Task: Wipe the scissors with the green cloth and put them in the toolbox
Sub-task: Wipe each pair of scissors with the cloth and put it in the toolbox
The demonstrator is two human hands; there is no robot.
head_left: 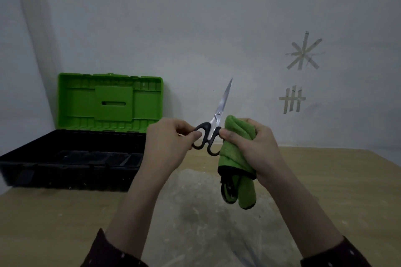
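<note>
An open toolbox [71,158] sits at the table's [325,180] left edge, bare tabletop stretching right. At centre, the left hand [167,143] pinches the scissors [213,123] by their black handles, closed blades pointing toward one o'clock; the right hand [253,147], at three o'clock of them, clutches the bunched green cloth [235,158].

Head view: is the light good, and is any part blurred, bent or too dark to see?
Head view: dim, flat light, soft focus overall. The scissors blade catches a pale glint; the black toolbox tray is too dark to read its compartments. Wide-angle bending shows at the table edge. Left hand, right hand and green cloth stay legible.
</note>
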